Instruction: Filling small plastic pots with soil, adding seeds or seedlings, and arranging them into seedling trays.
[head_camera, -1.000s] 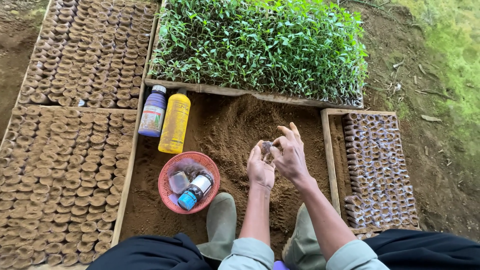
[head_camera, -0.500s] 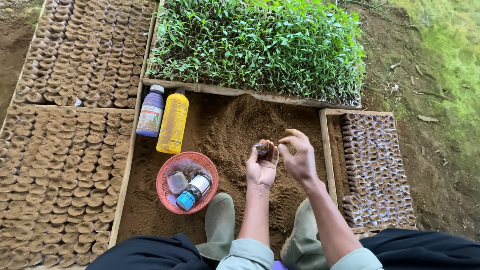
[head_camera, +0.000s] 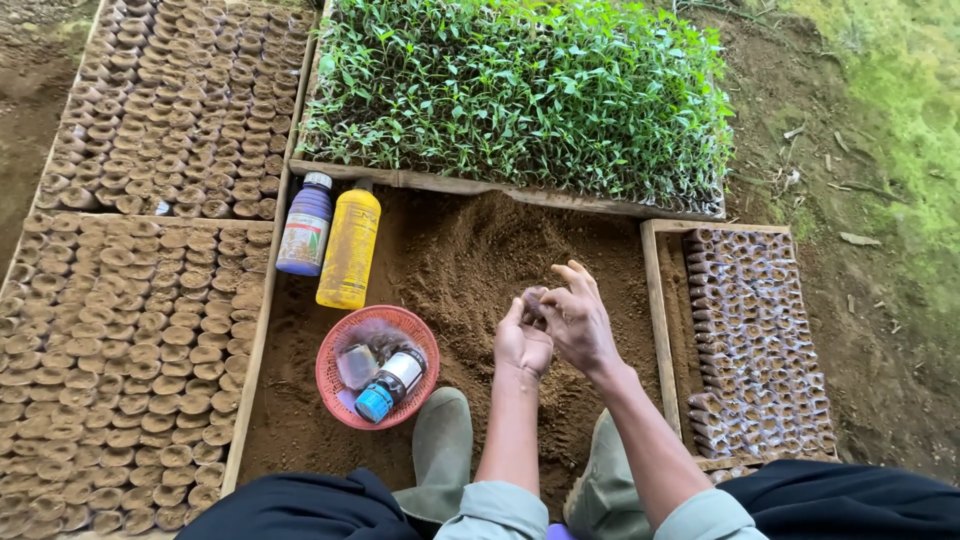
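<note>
The small dark seedling pot (head_camera: 533, 303) sat between the two hands above the bare soil bed (head_camera: 450, 260), roughly at the middle of the bed, with the left hand (head_camera: 522, 345) cupped under and around it and the right hand (head_camera: 578, 325) laid against it from the side, forefinger and thumb pressed to its rim while the other fingers stood spread upward. Whether the pot was already full could not be told, since the fingers hid most of it. Judged from how things lay, much of the potting looked done: the wooden frame along the left edge (head_camera: 120, 360) was packed with rows of filled pots, and a second frame at the far left corner (head_camera: 180, 100) was equally packed. The narrower frame at the right edge (head_camera: 750, 340) held dark pots in tight rows, though a strip of its inner side remained open, so some filling seemed left. A dense tray of green seedlings (head_camera: 520, 90) stood along the far edge. A purple bottle (head_camera: 305, 225) and a yellow bottle (head_camera: 350, 245) lay just beside each other, and a red basket (head_camera: 330, 375) with small bottles rested near the green boots (head_camera: 440, 450).
</note>
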